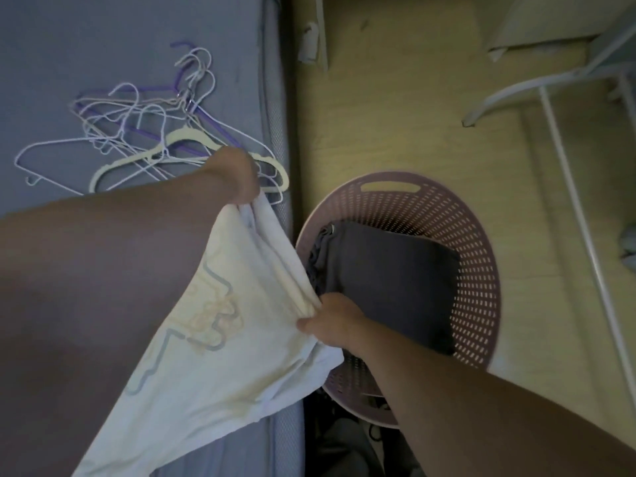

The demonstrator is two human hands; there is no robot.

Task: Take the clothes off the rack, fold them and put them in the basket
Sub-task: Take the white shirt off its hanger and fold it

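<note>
Fingers of the left hand [237,177] are hidden in the white shirt [220,356], which runs off the bottom edge. The right arm [464,401] covers the basket's [481,270] near rim.

Grey bed [86,36] — tangled hangers [148,132] lie on it; wooden floor [395,115] bears the basket [475,270].

Dim, soft indoor light leaves muted colours and faint shadows, with wide-angle bending at the edges and slightly soft detail throughout.

White shirt [223,339] beside pink basket [476,270]
</note>
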